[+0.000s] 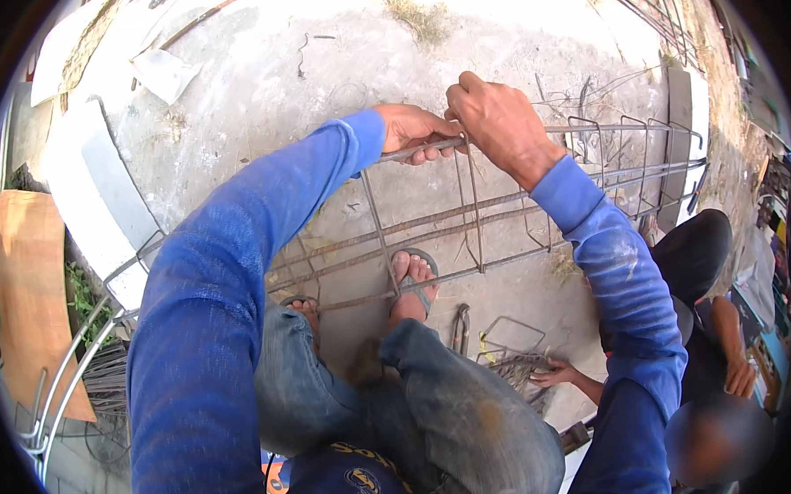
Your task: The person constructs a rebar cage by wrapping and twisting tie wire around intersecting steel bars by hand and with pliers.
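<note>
A long rebar cage [352, 259] of ribbed bars with bent square stirrups [477, 210] spans the view in front of me. My left hand [415, 133] is curled around the cage's far upper bar, fingers under it. Close beside it, my right hand [502, 129] is closed in a pinch where a stirrup meets that same bar. Its fingertips face away from me, so whatever they hold is hidden. Both hands nearly touch at the joint. My sandalled foot [411, 273] stands beneath the cage's near bars.
Pincers [461, 329] lie by my leg, near loose wire stirrups [512, 358]. At the lower right a co-worker crouches, one hand [556, 372] reaching toward those stirrups. Pale blocks stand near the cage's left [102, 198] and right [687, 141] ends. A wooden board [28, 289] leans at left.
</note>
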### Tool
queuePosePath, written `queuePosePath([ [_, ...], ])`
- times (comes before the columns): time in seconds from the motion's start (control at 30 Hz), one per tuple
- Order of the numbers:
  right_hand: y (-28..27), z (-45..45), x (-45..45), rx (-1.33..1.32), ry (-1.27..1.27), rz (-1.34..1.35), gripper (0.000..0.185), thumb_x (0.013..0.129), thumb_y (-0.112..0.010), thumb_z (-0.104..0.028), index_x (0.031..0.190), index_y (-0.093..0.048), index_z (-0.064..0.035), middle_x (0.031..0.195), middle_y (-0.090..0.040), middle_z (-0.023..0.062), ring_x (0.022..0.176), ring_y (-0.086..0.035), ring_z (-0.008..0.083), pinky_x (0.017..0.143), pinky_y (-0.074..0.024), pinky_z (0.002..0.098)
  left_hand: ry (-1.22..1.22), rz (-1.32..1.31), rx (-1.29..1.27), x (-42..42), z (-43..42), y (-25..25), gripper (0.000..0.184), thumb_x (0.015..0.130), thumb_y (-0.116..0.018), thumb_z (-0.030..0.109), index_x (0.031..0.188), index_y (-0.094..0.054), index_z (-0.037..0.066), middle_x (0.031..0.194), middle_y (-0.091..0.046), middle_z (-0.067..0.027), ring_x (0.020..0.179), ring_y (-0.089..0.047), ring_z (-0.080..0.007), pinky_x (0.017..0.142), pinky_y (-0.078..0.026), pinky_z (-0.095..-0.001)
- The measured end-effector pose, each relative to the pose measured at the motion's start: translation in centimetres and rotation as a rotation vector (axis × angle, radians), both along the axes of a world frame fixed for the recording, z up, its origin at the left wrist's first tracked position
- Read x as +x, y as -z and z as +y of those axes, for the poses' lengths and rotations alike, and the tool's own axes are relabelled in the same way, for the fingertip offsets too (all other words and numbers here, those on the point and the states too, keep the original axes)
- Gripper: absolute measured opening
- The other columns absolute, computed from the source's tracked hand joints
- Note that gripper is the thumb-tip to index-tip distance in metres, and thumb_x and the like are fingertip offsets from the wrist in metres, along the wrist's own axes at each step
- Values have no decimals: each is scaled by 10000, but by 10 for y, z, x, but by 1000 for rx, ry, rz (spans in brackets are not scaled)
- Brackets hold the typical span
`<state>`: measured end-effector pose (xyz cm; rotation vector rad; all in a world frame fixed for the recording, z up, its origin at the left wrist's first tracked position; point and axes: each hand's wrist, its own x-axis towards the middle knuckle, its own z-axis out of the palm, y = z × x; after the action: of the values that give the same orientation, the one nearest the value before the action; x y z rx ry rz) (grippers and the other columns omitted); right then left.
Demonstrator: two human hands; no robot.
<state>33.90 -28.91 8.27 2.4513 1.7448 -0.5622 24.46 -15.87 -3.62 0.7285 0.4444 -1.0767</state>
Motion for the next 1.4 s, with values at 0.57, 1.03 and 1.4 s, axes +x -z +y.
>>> queuePosePath([
  [0.57, -13, -58, -92, 218, 601, 199, 206, 948, -656, -112, 1144, -717, -116, 878, -673, 148, 704, -682, 386, 602, -537, 481, 139, -147, 58, 8, 12, 1, 461, 977, -699, 522, 1116, -710, 83, 921, -635, 15, 691, -550, -77, 554, -456, -249],
  [1.03, -25, -77, -172, 108, 773, -57, 533, 887, -618, -80, 1418, -593, -56, 910, -669, 110, 688, -733, 283, 560, -583, 385, 146, -77, 255, 14, 11, -29, 423, 1010, -673, 466, 1178, -666, 77, 874, -615, 29, 689, -542, -66, 545, -431, -231],
  [1.4, 39, -31, -181, -59, 866, 143, 364, 908, -614, -116, 1218, -706, 51, 1025, -750, 202, 801, -758, 225, 589, -585, 330, 142, -72, 425, 12, 6, -44, 387, 999, -679, 490, 1066, -664, 109, 866, -650, 37, 655, -564, -68, 566, -472, -240],
])
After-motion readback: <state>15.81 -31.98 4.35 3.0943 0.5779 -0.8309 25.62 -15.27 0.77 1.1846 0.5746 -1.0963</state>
